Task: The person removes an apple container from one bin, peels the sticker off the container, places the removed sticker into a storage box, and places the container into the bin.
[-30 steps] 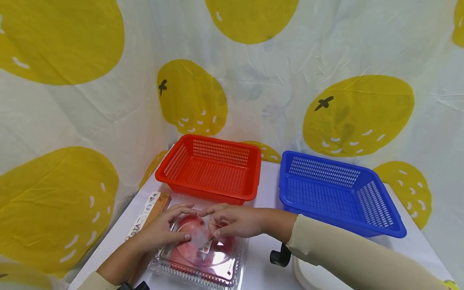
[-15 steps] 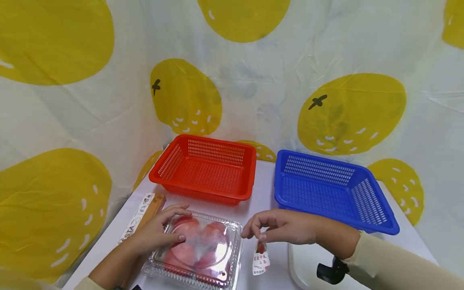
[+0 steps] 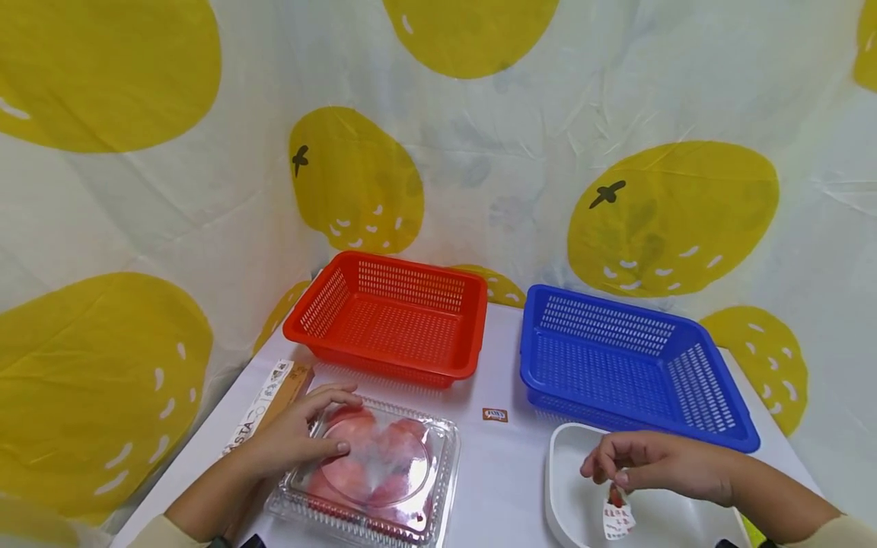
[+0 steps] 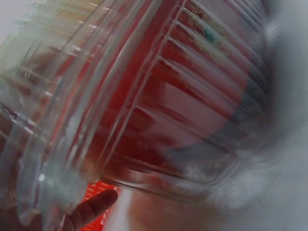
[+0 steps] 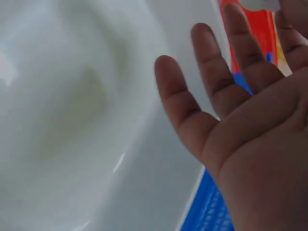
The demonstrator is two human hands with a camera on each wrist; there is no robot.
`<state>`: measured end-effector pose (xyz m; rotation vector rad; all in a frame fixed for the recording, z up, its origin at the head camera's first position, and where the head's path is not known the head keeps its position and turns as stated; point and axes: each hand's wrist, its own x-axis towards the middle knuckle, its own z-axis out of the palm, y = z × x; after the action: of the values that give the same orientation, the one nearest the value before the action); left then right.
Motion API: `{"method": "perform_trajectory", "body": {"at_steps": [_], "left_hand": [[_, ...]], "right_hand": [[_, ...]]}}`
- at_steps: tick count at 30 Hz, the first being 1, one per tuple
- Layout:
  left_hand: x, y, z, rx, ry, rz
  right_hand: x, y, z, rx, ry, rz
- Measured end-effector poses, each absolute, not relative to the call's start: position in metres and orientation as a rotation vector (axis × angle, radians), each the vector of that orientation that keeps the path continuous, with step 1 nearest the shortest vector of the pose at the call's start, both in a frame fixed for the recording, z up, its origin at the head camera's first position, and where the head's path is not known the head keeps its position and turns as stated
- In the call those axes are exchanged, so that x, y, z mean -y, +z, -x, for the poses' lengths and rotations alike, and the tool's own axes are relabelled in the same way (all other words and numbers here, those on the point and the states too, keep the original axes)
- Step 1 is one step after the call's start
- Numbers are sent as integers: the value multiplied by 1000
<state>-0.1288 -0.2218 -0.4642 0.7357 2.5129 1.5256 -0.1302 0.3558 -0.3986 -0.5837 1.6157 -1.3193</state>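
Observation:
In the head view, my left hand (image 3: 301,432) rests on the left side of a clear plastic clamshell box (image 3: 448,487), its thumb and fingers spread over the lid. Several round red fruits (image 3: 346,476), perhaps apples, show through the lid. The left wrist view shows the box's ribbed side (image 4: 192,96) close up, a fingertip (image 4: 103,202) at its edge. My right hand (image 3: 664,466) pinches a small printed paper label (image 3: 619,521) by its top between thumb and fingers. The label hangs over a white tub (image 3: 558,487).
Behind the box stands a red plastic basket (image 3: 404,365). A blue basket (image 3: 603,403) is at the back right, just behind the tub. A long pasta box (image 3: 294,384) lies along the left edge. One small orange label (image 3: 495,415) lies on the white table (image 3: 500,472).
My right hand has lifted the label off the lid and carried it right, over the tub. The small orange label on the table has come into view. My left hand stays on the box.

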Motion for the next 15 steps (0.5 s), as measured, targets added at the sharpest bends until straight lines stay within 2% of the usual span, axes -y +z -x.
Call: {"method": "perform_trajectory", "body": {"at_steps": [6,15], "left_hand": [[223,-465,129,-2523,1520,-724],[223,-466,129,-2503,1524,-704]], "right_hand": [[-387,-420,128,-1616,-1259,443],[-392,-445,121,-1645,-1215,384]]}}
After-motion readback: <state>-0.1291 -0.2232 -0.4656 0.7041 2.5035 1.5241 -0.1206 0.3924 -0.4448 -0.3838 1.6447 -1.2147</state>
